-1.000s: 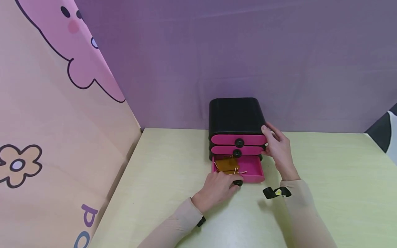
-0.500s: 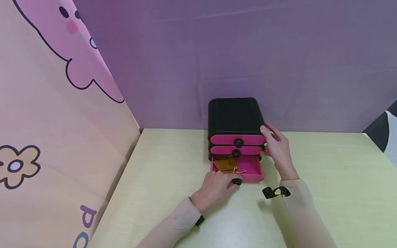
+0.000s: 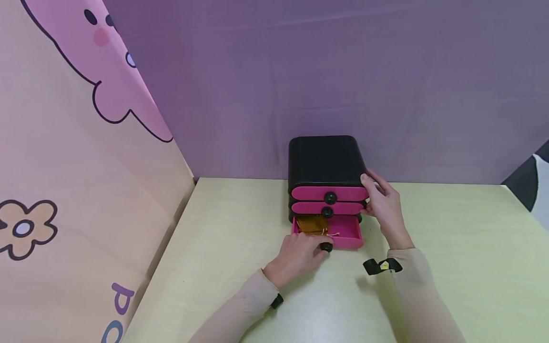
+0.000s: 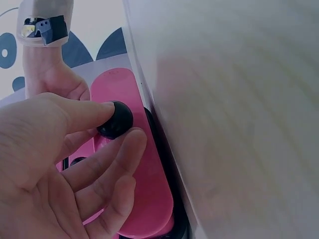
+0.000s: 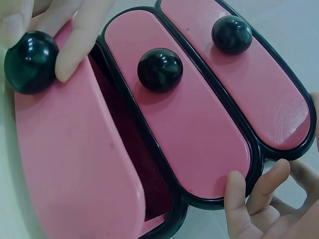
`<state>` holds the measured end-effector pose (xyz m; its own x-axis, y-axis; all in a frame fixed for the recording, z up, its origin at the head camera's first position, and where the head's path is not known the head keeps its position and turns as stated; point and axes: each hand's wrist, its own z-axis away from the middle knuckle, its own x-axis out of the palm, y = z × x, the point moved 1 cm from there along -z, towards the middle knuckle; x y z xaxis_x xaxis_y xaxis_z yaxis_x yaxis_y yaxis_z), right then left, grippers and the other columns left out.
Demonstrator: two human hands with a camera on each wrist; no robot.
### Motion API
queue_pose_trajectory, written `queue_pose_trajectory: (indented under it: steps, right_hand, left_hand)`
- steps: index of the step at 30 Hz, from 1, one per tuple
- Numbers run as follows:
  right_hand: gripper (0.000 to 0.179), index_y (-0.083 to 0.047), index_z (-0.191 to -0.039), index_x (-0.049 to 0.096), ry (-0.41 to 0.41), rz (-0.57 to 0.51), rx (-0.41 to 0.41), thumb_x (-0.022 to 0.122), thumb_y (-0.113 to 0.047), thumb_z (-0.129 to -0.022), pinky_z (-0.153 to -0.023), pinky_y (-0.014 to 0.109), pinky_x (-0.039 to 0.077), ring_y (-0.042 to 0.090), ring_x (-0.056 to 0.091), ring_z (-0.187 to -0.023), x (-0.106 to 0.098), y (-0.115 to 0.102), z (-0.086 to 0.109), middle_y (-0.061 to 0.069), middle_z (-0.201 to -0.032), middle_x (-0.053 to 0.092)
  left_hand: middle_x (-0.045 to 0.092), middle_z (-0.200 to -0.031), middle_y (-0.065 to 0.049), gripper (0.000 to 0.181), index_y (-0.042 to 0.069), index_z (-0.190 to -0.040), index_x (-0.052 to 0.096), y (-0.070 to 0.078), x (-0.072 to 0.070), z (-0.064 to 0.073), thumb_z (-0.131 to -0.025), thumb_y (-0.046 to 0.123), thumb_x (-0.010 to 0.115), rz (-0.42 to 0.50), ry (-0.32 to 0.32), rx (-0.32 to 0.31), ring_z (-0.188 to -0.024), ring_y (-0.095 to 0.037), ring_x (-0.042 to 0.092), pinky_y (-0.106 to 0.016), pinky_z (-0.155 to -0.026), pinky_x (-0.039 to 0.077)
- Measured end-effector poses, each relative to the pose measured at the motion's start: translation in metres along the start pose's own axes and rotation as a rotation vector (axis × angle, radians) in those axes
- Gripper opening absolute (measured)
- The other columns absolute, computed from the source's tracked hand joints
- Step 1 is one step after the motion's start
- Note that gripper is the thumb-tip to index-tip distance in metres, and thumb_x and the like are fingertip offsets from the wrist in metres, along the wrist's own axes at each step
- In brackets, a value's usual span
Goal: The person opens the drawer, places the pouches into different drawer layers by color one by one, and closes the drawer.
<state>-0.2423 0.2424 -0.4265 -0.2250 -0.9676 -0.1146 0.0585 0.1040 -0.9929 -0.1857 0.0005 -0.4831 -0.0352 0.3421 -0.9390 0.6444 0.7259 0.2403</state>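
Note:
A small black drawer cabinet (image 3: 325,159) with pink drawer fronts stands on the table in the head view. Its bottom drawer (image 3: 349,232) is pulled out; the upper two are closed. Inside that drawer, on the left, lies a mustard-brown pouch (image 3: 312,225) with thin cords, its near part hidden by the left hand. My left hand (image 3: 298,257) pinches the bottom drawer's round black knob (image 4: 117,121) between thumb and fingers. My right hand (image 3: 383,209) grips the cabinet's right side, thumb near the top front corner, one fingertip (image 5: 235,191) on the middle drawer's front.
The pale wooden table (image 3: 223,228) extends to both sides of the cabinet. Behind it rises a purple cloth backdrop (image 3: 274,85). A printed panel (image 3: 86,166) with a flower borders the table's left edge. Each wrist wears a black strap.
The bottom drawer has slid slightly inward, toward the cabinet, and my left hand has moved with it on the knob. My right hand stays in place on the cabinet's side.

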Motion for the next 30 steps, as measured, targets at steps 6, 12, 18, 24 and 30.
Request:
queue_pose_trajectory:
  steps: [6,12,18,24,30]
  right_hand:
    - [0.072,-0.032,-0.165,0.042,-0.002,0.025,-0.004,0.061,-0.061,-0.102,-0.064,0.022,0.061,0.010,0.048,-0.055,0.000,0.001,0.000,-0.012,-0.112,0.059]
    - [0.072,-0.032,-0.165,0.042,0.002,0.030,0.000,0.061,-0.061,-0.102,-0.065,0.022,0.061,0.009,0.047,-0.057,0.000,0.001,-0.001,-0.012,-0.113,0.059]
    - [0.072,-0.032,-0.164,0.043,-0.005,0.009,0.014,0.063,-0.059,-0.101,-0.063,0.022,0.060,0.009,0.046,-0.056,0.000,0.002,-0.002,-0.010,-0.107,0.058]
    - [0.072,-0.031,-0.163,0.045,-0.005,-0.011,0.009,0.065,-0.059,-0.100,-0.062,0.022,0.059,0.009,0.046,-0.054,0.001,0.001,-0.001,-0.009,-0.106,0.058]
    - [0.073,-0.030,-0.164,0.043,-0.001,0.007,-0.002,0.063,-0.060,-0.101,-0.063,0.021,0.060,0.009,0.046,-0.055,0.000,0.000,0.001,-0.012,-0.111,0.058]
  left_hand:
    - [0.039,-0.062,0.012,0.024,0.035,-0.126,0.076,-0.003,0.001,-0.004,-0.102,0.032,0.073,0.007,-0.003,-0.015,-0.050,-0.004,0.035,-0.021,-0.045,0.025]
    - [0.046,-0.066,0.012,0.023,0.036,-0.125,0.076,-0.004,-0.001,-0.006,-0.102,0.032,0.073,0.018,-0.005,-0.030,-0.054,-0.005,0.041,-0.022,-0.046,0.030]
    - [0.045,-0.065,0.012,0.024,0.036,-0.125,0.077,-0.006,0.002,-0.008,-0.102,0.033,0.074,0.000,0.007,-0.033,-0.054,-0.005,0.040,-0.023,-0.045,0.029]
    - [0.052,-0.065,0.013,0.024,0.037,-0.125,0.078,-0.007,0.002,-0.011,-0.101,0.034,0.074,-0.011,0.022,-0.042,-0.055,-0.005,0.043,-0.023,-0.046,0.030]
    - [0.052,-0.066,0.012,0.025,0.037,-0.126,0.077,-0.007,0.002,-0.014,-0.101,0.035,0.074,-0.006,0.007,-0.050,-0.057,-0.006,0.045,-0.023,-0.046,0.031]
